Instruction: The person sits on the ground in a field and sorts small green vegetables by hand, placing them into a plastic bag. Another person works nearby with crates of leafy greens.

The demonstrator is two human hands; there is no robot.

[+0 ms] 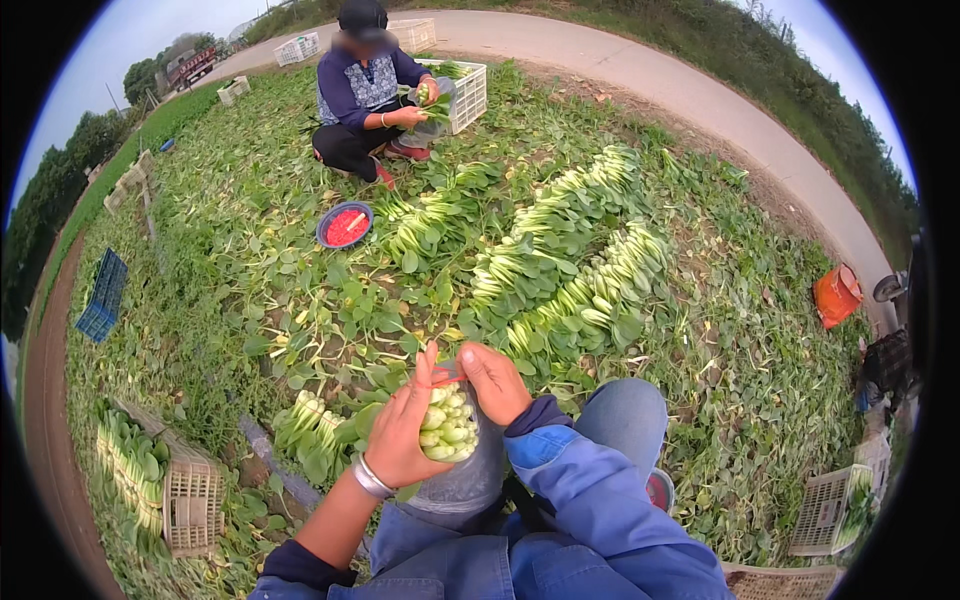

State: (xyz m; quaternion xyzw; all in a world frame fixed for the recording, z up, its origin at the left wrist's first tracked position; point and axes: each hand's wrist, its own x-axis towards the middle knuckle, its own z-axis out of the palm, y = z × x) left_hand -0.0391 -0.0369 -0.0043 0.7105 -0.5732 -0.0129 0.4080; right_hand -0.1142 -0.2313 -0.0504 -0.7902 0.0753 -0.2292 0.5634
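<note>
My left hand (411, 435), with a silver bracelet at its wrist, holds a bunch of bok choy (450, 426) against my knee. The pale cut stem ends face right, and the leaves stick out to the left. A red rubber band (444, 377) is stretched between the left fingers and my right hand (491, 381), which pinches it at the bunch's upper side. How far the band reaches around the stems is hidden. Just left of my left hand lies another bunch of bok choy (309, 420), tied with a red band.
Rows of cut bok choy (570, 225) lie ahead. Across from me a person (375, 97) squats, holding greens beside a white crate (471, 97). A bowl of red bands (345, 225) sits between us. A plastic crate (193, 506) stands left, an orange bucket (836, 296) right.
</note>
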